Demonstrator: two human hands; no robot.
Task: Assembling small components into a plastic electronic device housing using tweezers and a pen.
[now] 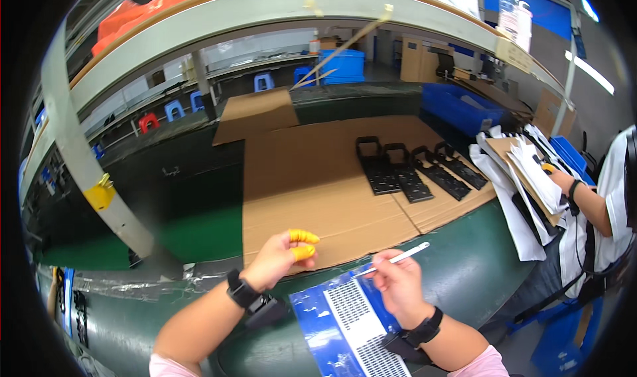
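Holding: your right hand (pixel 401 287) pinches a white pen (pixel 413 251) by the far end of the blue sheet (pixel 361 329).
Left hand (pixel 272 261): yellow-capped fingers narrowly parted, nothing visible between.
Progress: four black brackets (pixel 381 176) lie in a row on the cardboard (pixel 312 191); how many are finished, or left, cannot be told.
Edges: cardboard's near edge runs by your left fingers.
Room: cardboard stretches left of the brackets.
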